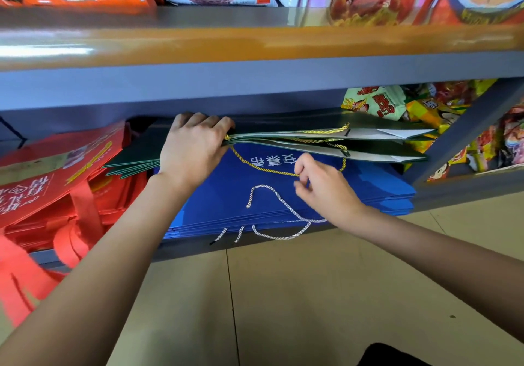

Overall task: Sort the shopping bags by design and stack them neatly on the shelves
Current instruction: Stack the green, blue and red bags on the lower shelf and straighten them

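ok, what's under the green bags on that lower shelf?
The green bags lie on a stack of blue bags with white print and white cord handles. The blue stack's back part is covered by the green bags, so nothing shows there.

I count two hands, the left hand (pixel 195 144) and right hand (pixel 323 187); three bag piles: red bags (pixel 56 172), blue bags (pixel 283 195), green bags (pixel 312 141); one gold cord (pixel 263 168); exact bag numbers I cannot tell

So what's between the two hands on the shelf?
In the head view, between the left hand and right hand lies the top blue bag, with the green bags' gold cord looping across it.
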